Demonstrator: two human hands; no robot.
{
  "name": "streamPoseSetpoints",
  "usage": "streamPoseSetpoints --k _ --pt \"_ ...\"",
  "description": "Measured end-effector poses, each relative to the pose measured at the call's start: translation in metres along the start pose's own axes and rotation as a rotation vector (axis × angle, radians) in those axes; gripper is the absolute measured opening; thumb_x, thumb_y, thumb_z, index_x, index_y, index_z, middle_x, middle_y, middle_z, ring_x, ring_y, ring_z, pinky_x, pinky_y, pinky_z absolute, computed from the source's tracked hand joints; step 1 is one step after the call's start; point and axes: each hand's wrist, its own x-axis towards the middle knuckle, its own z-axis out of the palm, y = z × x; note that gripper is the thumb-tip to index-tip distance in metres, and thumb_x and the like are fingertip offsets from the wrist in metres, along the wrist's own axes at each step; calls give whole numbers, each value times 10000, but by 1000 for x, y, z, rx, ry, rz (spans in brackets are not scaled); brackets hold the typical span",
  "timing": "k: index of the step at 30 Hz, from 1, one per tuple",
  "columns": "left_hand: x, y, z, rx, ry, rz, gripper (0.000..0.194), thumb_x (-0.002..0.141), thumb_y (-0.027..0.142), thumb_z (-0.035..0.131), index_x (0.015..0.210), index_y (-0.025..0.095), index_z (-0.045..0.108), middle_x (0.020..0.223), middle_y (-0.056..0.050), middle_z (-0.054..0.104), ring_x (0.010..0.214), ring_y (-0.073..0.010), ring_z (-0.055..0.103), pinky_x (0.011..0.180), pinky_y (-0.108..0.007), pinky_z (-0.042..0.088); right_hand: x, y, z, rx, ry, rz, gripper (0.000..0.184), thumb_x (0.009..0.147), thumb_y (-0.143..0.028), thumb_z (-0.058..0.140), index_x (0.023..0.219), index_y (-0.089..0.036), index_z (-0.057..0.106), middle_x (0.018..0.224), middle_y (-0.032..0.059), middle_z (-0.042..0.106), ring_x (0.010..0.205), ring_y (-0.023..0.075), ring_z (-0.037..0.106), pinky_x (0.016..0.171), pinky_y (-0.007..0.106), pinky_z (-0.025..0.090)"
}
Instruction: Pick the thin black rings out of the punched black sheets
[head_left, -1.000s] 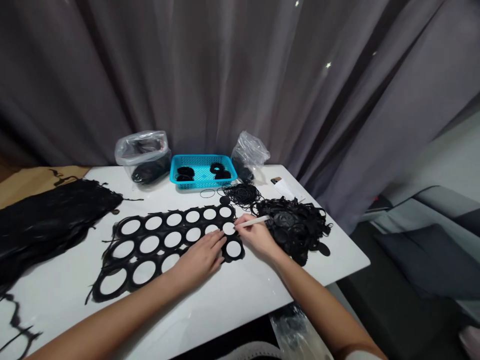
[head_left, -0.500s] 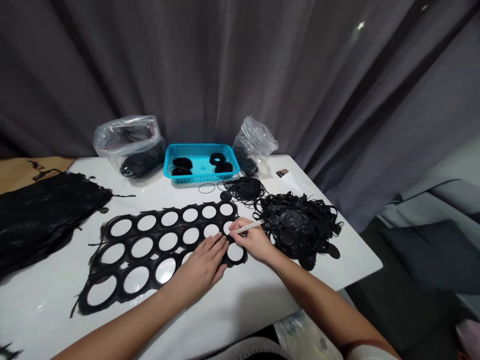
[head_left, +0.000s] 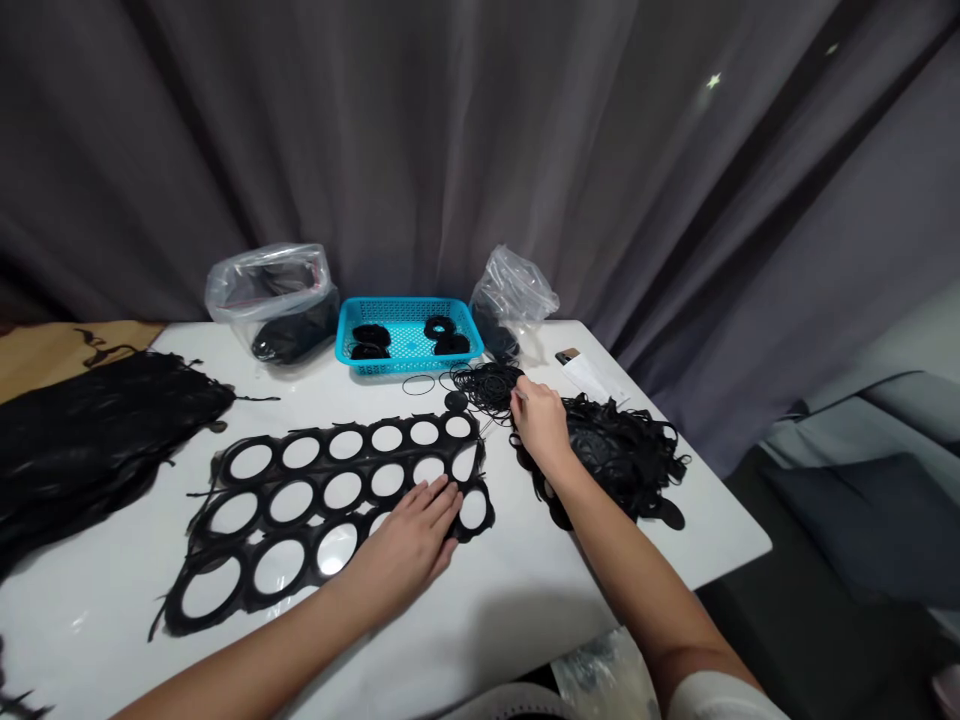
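- Left hand: palm down, fingers laid flat near the right end of the black sheet. It pinned the sheet against the tabletop and grasped nothing, much as a moment earlier.
- Sheet, the piece being worked: in front of the person, three rows of round openings. The last opening in the middle row looked rounder before; now it was pulled out of shape toward the upper right.
- Thin dark strands ran from the sheet's right edge toward the right hand. They had not shown in the earlier views. My reading: material was being drawn off that opening's rim, with the flat palm as anchor.
- Right hand: had gone from that opening to beside the heap of scraps. Fingers closed on the pale tool, of which just a small bit showed. Whether they also gripped the strands, could not tell.
- The stretch suggested the strands had not come fully free; the sheet might have lifted or torn had the left palm eased.
- Beyond: black disc near the tangle of thin rings, a single ring left of it.
- Farthest: blue basket with black bundles, standing between two clear bags. No change noted there.
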Motion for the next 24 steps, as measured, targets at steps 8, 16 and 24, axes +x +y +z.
streamPoseSetpoints --k 8,16,24 --pt "10 -8 -15 -113 -29 -36 438 957 259 543 1389 183 530 1417 -119 588 1300 -281 555 1075 -442 465 5 -8 -3 404 -117 125 171 926 -248 496 772 -219 566 743 44 654 674 199 563 672 296 384" --pt "28 -40 7 -76 33 -75 479 991 346 515 1427 150 484 1484 -172 518 1404 -303 460 1144 -479 404 -28 -51 27 880 -440 63 153 885 -320 596 800 -196 629 882 22 741 740 159 612 684 265 429" --pt "25 -36 10 -21 27 -76 485 996 349 509 1424 123 491 1499 -175 504 1414 -297 448 1164 -465 376 -25 -43 28 851 -463 -6 107 901 -260 593 841 -201 659 913 27 739 798 173 636 741 288 456"
